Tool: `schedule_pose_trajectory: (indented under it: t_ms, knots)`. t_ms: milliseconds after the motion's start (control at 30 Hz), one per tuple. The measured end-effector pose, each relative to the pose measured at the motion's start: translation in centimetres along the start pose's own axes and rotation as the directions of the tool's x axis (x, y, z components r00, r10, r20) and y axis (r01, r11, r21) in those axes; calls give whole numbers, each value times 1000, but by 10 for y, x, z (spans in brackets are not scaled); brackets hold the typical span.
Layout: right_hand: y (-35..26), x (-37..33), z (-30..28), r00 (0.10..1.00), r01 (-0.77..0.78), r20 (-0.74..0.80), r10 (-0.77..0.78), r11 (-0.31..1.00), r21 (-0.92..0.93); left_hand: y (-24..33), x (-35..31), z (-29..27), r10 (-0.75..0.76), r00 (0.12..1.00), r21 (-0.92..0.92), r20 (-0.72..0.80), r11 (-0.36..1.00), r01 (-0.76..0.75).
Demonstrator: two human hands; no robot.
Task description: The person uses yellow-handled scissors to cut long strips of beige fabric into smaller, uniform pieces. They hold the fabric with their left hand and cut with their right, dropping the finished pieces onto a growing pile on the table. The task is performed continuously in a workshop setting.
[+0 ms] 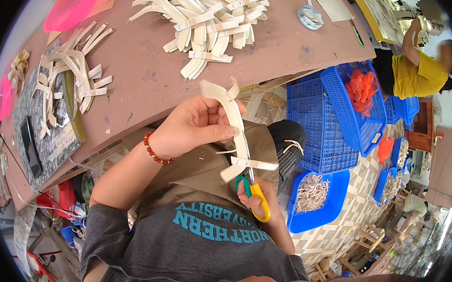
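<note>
My left hand (198, 124) pinches a long cream strap piece (237, 132) between thumb and fingers, above my lap. The strap has a forked upper end and a short cross strip (248, 163) near its lower end. Below it, my right hand (269, 194) grips scissors (262, 204) with yellow and green handles. Their blades rise to the cross strip and partly pass behind it, so whether they touch it I cannot tell. A big pile of similar cream straps (210, 21) covers the table's far middle; a smaller bunch (77, 78) lies at the left.
The brown table (142, 68) carries a black phone (29, 144), pink bowls (70, 10) and a small dish (310, 17). Blue crates (319, 124) and a blue tub (294, 217) of small cream scraps stand on the floor at my right. Beyond them is a person in yellow (420, 75).
</note>
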State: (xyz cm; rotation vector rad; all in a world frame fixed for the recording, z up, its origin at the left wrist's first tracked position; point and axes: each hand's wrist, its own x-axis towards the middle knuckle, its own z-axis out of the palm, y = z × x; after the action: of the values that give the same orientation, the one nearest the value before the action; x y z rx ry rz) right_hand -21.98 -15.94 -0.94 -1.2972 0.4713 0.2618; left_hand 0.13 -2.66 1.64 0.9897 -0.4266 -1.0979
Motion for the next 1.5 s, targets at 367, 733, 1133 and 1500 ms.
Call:
schedule_pose_trajectory:
  t_ms: [367,733,1133,1500]
  knots:
    - [-3,1,6,998,-28,62,14,975,219,-12,-2,10,-58,997,47,55,997,55]
    - [4,-5,-1,995,-64,87,44,969,240,-7,-3,10,-43,997,65,60,997,39]
    - [6,-3,-2,999,44,7,-46,985,167,-11,-2,14,36,999,26,-14,999,-35]
    - [-9,-2,3,999,-41,42,35,986,159,-7,-1,12,5,997,-65,-80,998,-10]
